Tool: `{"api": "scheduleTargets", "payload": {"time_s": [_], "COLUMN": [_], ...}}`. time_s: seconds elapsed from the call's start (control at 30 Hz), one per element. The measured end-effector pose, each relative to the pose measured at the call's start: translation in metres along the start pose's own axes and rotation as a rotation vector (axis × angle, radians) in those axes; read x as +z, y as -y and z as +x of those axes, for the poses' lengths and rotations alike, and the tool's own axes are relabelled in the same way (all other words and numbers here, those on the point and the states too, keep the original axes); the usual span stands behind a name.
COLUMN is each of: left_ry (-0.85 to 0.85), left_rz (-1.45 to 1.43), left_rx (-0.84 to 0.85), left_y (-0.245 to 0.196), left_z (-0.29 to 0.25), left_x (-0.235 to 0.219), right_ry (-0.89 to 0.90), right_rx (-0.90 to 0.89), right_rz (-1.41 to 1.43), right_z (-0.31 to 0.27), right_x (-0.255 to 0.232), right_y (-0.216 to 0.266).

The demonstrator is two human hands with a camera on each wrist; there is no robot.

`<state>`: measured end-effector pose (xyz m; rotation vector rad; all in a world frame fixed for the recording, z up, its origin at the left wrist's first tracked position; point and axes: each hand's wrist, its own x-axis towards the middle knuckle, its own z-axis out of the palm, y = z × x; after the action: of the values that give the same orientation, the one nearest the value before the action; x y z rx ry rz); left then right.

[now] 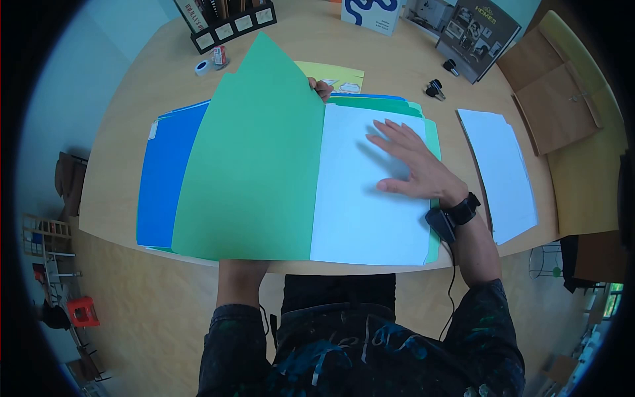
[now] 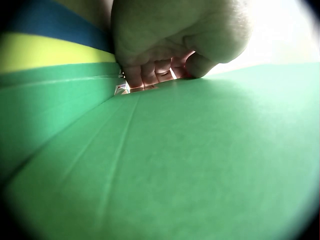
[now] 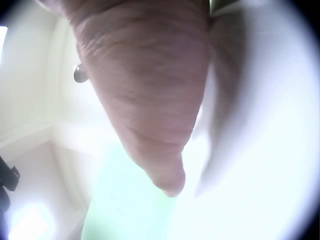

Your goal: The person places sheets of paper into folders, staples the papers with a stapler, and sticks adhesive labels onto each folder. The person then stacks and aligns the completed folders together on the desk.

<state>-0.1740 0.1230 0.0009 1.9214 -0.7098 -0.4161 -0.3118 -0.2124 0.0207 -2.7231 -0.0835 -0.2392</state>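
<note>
A green paper folder [image 1: 258, 165] lies opened out, its left cover raised and slanting. My left hand [image 1: 321, 89] reaches behind that cover and grips its edge near the top of the fold; most of the hand is hidden in the head view. From the left wrist view, its fingers [image 2: 162, 70] bend at the green sheet's edge. White sheets [image 1: 370, 225] lie on the right side of the folder. My right hand [image 1: 410, 159] is spread over them, fingers and thumb apart, casting a shadow on the top sheet.
Blue folders [image 1: 165, 185] lie underneath at left, and a yellow sheet [image 1: 350, 76] is behind. Another white stack [image 1: 499, 172] sits at right. A tape roll [image 1: 202, 67], black clips [image 1: 434, 89], a dark book [image 1: 477, 36] and a black organizer [image 1: 233, 26] stand farther back.
</note>
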Motion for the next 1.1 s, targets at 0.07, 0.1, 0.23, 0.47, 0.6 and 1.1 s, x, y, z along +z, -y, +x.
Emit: {"api": "scheduleTargets", "payload": {"time_s": [0.07,0.1,0.23,0.47,0.6,1.1], "left_ry": [-0.007,-0.008,-0.026,-0.061,-0.115,-0.154], "left_rz": [0.021,0.033,0.075,0.148,0.194,0.142], "left_rx": [-0.008,-0.013,-0.028,-0.040,-0.080,-0.023], "left_y": [-0.002,-0.002,-0.005,-0.016,-0.019,-0.014], "left_z": [0.000,-0.003,-0.001,-0.006,-0.012,-0.020], "left_x": [-0.001,-0.002,-0.004,-0.005,-0.007,-0.007], "right_ry": [-0.107,-0.216,-0.549,-0.453,-0.347,-0.289], "right_rx": [0.081,0.165,0.447,0.711,0.796,0.366], "right_rz": [0.111,0.225,0.408,-0.321,-0.319,0.144], "right_z": [-0.003,-0.005,0.003,0.040,0.054,0.142], "right_x": [-0.009,-0.015,-0.035,-0.049,-0.047,0.000], "right_y": [-0.002,-0.003,-0.059,-0.141,-0.146,-0.041]}}
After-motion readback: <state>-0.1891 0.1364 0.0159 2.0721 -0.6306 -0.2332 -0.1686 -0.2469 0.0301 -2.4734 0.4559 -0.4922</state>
